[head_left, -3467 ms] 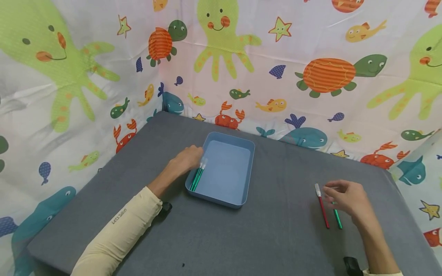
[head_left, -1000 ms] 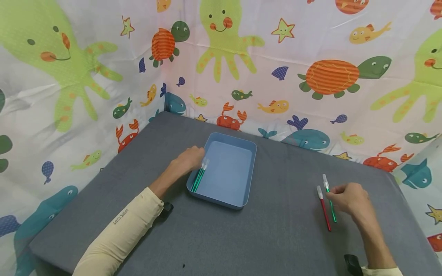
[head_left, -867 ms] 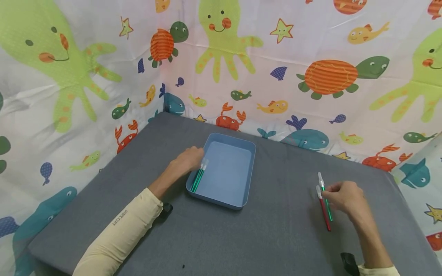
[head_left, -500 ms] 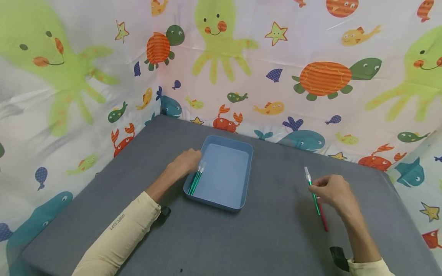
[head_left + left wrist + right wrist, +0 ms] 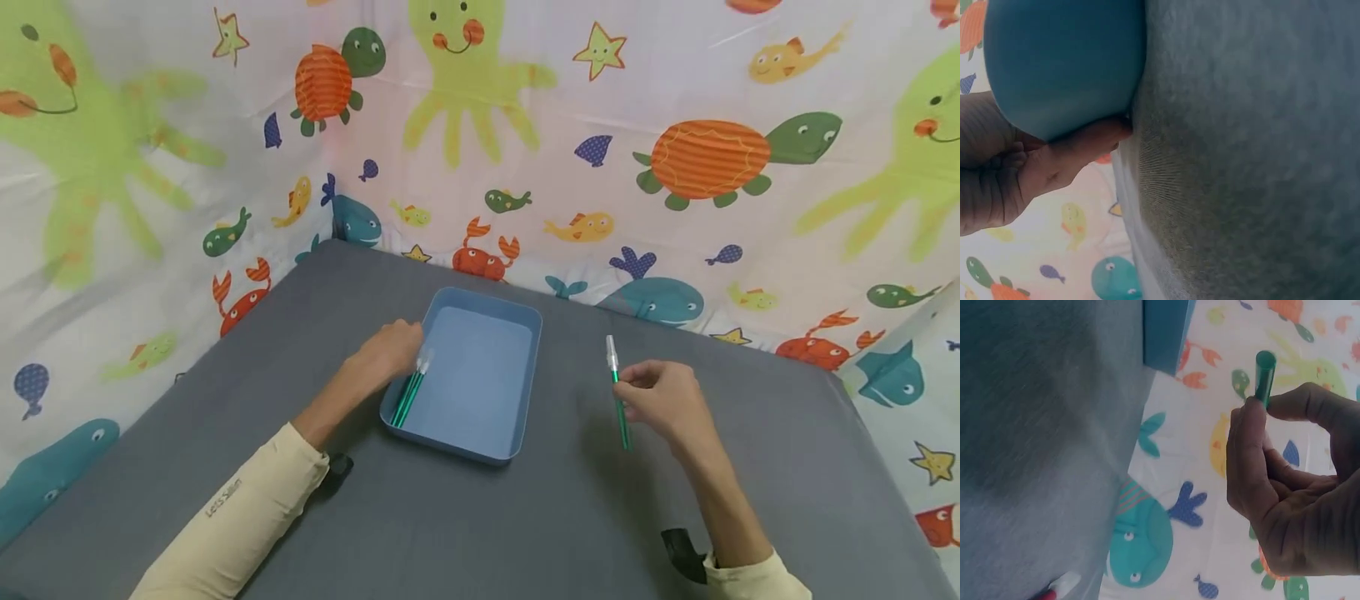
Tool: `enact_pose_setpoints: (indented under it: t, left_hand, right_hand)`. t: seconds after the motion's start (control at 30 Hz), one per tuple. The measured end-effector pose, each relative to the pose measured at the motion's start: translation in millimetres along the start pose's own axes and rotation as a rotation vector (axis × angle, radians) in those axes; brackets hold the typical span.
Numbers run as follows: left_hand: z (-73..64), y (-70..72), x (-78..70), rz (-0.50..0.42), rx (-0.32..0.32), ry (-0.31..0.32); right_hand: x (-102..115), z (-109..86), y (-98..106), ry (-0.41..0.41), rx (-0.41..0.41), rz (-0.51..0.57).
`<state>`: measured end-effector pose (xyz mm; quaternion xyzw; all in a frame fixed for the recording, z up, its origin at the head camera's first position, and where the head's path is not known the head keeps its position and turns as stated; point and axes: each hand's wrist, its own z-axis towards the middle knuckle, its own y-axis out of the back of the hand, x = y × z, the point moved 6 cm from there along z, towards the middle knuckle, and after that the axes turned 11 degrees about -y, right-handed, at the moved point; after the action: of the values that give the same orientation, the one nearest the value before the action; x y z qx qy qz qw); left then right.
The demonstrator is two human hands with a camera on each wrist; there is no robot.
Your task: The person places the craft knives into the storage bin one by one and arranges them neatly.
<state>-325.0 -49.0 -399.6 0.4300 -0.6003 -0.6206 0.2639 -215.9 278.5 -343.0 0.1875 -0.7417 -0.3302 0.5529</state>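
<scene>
My right hand [image 5: 663, 400] pinches a green craft knife [image 5: 619, 408] between thumb and fingertips, raised over the table, its clear-capped end pointing up and away. In the right wrist view the hollow end of its green barrel [image 5: 1264, 375] faces the camera. My left hand [image 5: 393, 350] grips the left wall of a shallow blue tray [image 5: 528, 392], the thumb [image 5: 1085, 147] against its outside. Several green capped craft knives [image 5: 408, 400] lie side by side along the tray's left inner side. A red capped craft knife [image 5: 1054, 594] lies on the table, hidden by my right forearm in the head view.
A grey cloth covers the table [image 5: 480, 533]. Behind it and at both sides hangs a curtain [image 5: 525, 108] printed with sea animals. Dark wrist straps [image 5: 682, 554] sit near the cuffs of the cream sleeves [image 5: 240, 508].
My right hand has taken hold of the green craft knife beside the red one, lifted it and carried it left toward the tray. My left hand has stayed on the tray's wall.
</scene>
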Motion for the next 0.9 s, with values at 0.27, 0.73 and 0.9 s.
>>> enact_pose_setpoints:
  t: [0.27,0.73,0.9]
  left_hand:
    - [1.4,1.0,-3.7,0.002,0.008,-0.002]
    - [-0.3,4.4,1.1,-0.086,0.066,-0.019]
    - [-0.6,1.2,1.7,-0.066,0.057,-0.005]
  right_hand:
    - [6,12.1,-13,-0.017,0.036,0.037]
    - [26,11.1,-24,-0.037,0.072,0.193]
    - [28,9.5,-26,-0.026,0.064,0.207]
